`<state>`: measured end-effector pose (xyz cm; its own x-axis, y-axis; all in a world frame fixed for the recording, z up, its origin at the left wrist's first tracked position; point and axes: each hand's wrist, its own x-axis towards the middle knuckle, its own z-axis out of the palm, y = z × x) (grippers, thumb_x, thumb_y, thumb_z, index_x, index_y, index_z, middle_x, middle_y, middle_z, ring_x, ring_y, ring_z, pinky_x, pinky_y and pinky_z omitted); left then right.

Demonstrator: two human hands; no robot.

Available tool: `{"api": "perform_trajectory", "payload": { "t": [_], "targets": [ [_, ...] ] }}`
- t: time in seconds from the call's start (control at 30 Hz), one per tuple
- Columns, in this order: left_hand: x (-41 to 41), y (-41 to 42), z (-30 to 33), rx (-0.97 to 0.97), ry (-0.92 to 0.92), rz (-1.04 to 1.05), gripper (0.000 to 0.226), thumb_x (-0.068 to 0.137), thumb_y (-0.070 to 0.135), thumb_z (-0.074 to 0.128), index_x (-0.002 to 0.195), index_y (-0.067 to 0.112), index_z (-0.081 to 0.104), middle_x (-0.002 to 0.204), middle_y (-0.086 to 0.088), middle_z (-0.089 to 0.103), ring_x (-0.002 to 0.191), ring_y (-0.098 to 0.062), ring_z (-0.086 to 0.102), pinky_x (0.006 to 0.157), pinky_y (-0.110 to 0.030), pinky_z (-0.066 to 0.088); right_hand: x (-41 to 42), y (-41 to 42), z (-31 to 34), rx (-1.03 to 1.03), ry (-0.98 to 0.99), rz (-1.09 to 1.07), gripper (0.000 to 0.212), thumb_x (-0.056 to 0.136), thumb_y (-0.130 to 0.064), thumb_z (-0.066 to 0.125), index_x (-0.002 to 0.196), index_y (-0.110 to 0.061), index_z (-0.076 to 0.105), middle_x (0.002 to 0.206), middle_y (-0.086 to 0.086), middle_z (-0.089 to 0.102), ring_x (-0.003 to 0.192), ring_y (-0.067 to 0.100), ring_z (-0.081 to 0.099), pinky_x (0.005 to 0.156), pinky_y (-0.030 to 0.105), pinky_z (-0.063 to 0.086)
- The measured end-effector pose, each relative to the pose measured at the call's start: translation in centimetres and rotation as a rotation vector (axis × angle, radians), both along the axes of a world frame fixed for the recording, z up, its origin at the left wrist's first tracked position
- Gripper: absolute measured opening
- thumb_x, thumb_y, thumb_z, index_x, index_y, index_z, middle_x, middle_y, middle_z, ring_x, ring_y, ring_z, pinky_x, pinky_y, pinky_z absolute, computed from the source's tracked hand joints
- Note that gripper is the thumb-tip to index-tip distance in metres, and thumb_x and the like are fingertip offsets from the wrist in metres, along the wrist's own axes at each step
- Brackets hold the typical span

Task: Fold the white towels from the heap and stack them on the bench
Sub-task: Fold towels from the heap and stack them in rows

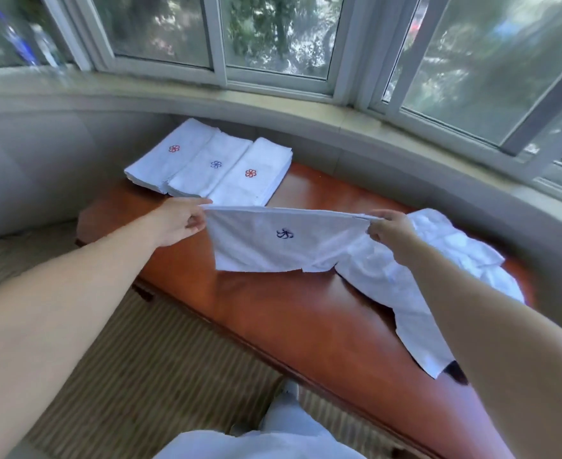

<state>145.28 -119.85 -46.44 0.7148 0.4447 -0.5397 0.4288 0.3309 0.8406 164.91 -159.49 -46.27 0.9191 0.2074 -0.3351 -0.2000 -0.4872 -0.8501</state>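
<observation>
Left hand (181, 223) and right hand (390, 231) each pinching top corner of white cloth towel with dark blue flower embroidery (279, 241), holding it stretched taut, hanging above glossy reddish-brown wooden bench (273, 319). Step in hand, likely: mid-fold, towel seemingly doubled. Next move calling for bringing corners together or laying towel flat on bare bench. Three stacks of folded white towels (206, 164) sitting at far end. Rumpled white towel heap (418, 276) lying just right, crowding folding space. Window sill behind.
</observation>
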Motion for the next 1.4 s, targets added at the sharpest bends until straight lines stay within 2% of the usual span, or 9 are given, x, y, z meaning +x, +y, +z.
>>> {"api": "perform_trajectory", "payload": {
  "t": [0.2,0.33,0.47,0.57,0.7,0.9,1.13,1.3,1.4],
  "targets": [
    [-0.4,1.7,3.9,0.588,0.167,-0.226,0.021,0.089,0.023,0.079,0.106,0.018,0.070,0.084,-0.003,0.067,0.073,-0.011,0.062,0.069,-0.021,0.056,0.9,-1.1,5.1,-0.260,-0.157,0.196,0.012,0.080,-0.017,0.073,0.083,-0.006,0.075,0.064,0.005,0.051,0.058,0.021,0.047,0.062,0.031,0.043],
    [0.1,2.5,5.0,0.682,0.210,-0.316,0.023,0.094,0.031,0.073,0.112,0.018,0.069,0.091,-0.005,0.073,0.071,-0.014,0.063,0.073,-0.028,0.057,1.5,-0.3,5.9,-0.350,-0.209,0.197,0.020,0.084,-0.017,0.061,0.072,-0.002,0.068,0.066,0.008,0.060,0.059,0.023,0.054,0.065,0.033,0.048],
    [1.2,1.6,4.3,0.751,0.132,-0.203,0.030,0.099,0.030,0.064,0.127,0.019,0.067,0.078,-0.006,0.074,0.068,-0.020,0.070,0.081,-0.036,0.060,1.7,1.0,4.3,-0.298,-0.192,0.140,0.025,0.092,-0.015,0.047,0.087,-0.007,0.071,0.071,0.004,0.074,0.059,0.015,0.069,0.070,0.033,0.058],
    [1.6,0.9,3.7,0.758,0.052,-0.108,0.017,0.100,0.027,0.058,0.111,0.025,0.070,0.078,0.002,0.077,0.078,-0.020,0.075,0.087,-0.036,0.059,1.9,1.6,2.9,-0.173,-0.207,0.084,0.028,0.096,-0.015,0.046,0.103,-0.012,0.073,0.084,0.004,0.076,0.074,0.020,0.070,0.080,0.041,0.059],
    [1.1,0.9,3.1,0.767,0.014,-0.084,0.014,0.097,0.031,0.055,0.096,0.039,0.067,0.084,0.013,0.077,0.085,-0.008,0.074,0.087,-0.034,0.056,1.8,1.6,2.2,-0.100,-0.279,0.072,0.023,0.094,-0.016,0.052,0.093,-0.031,0.070,0.096,-0.001,0.075,0.086,0.022,0.065,0.083,0.044,0.057],
    [-2.0,-0.6,-1.0,0.764,0.130,-0.278,0.016,0.096,0.028,0.056,0.092,0.036,0.070,0.083,0.015,0.077,0.077,-0.007,0.074,0.081,-0.035,0.058,-0.9,-0.7,-1.8,-0.374,-0.246,0.225,0.021,0.095,-0.020,0.051,0.087,-0.023,0.071,0.087,-0.001,0.071,0.082,0.025,0.063,0.073,0.035,0.049],
    [-9.5,-4.6,-13.0,0.514,0.578,-0.632,0.020,0.102,0.021,0.059,0.122,0.016,0.061,0.091,-0.006,0.077,0.075,-0.018,0.067,0.062,-0.026,0.047,-8.6,-5.5,-13.1,-0.704,0.116,0.602,0.015,0.096,-0.019,0.058,0.084,-0.020,0.067,0.073,-0.001,0.064,0.078,0.023,0.063,0.062,0.025,0.045],
    [-12.0,-5.2,-14.6,0.300,0.814,-0.924,0.021,0.094,0.020,0.058,0.107,0.012,0.072,0.078,0.003,0.071,0.058,-0.010,0.055,0.061,-0.023,0.048,-10.5,-6.6,-15.0,-0.797,0.689,0.814,0.031,0.102,-0.024,0.051,0.131,-0.018,0.057,0.090,-0.014,0.079,0.086,0.003,0.073,0.083,0.027,0.057],
    [-11.2,-4.6,-14.3,0.307,0.803,-0.875,0.027,0.090,0.019,0.059,0.110,0.005,0.072,0.066,0.002,0.059,0.052,-0.010,0.048,0.058,-0.022,0.050,-9.2,-6.4,-14.8,-0.771,0.775,0.792,0.042,0.103,-0.025,0.050,0.144,-0.017,0.047,0.099,-0.012,0.079,0.090,0.003,0.074,0.089,0.030,0.057]
  ]
}}
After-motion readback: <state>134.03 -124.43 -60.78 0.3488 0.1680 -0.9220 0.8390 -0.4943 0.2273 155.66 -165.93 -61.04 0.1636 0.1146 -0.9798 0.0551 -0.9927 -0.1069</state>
